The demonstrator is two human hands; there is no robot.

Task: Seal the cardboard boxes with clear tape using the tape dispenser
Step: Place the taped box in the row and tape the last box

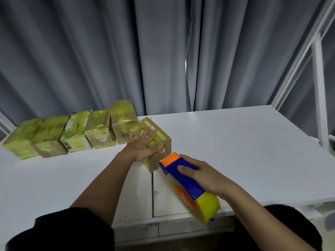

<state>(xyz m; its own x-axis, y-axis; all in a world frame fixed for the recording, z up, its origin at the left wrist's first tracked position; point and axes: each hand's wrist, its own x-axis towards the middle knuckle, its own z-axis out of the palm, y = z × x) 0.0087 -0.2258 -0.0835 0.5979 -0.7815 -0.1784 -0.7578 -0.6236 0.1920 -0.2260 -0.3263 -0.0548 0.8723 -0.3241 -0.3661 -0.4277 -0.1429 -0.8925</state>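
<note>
1. The box (159, 142) being taped sits near the middle of the white table (235, 142), wrapped in yellowish tape, with a barcode label on top.
2. The left hand (143, 144) lies flat on the box top, fingers straight and spread, pointing toward 1 o'clock.
3. The right hand (201, 173) is wrapped around the blue body of the tape dispenser (183, 176), thumb across its upper face.
4. The dispenser's orange toothed end points to 11 o'clock, just beside the box's near side; its yellow roll hangs at 5 o'clock over the table edge.
5. Five more taped boxes (72, 131) stand in a row at 9 o'clock from the held box.
6. Grey curtains (163, 51) hang behind.
</note>
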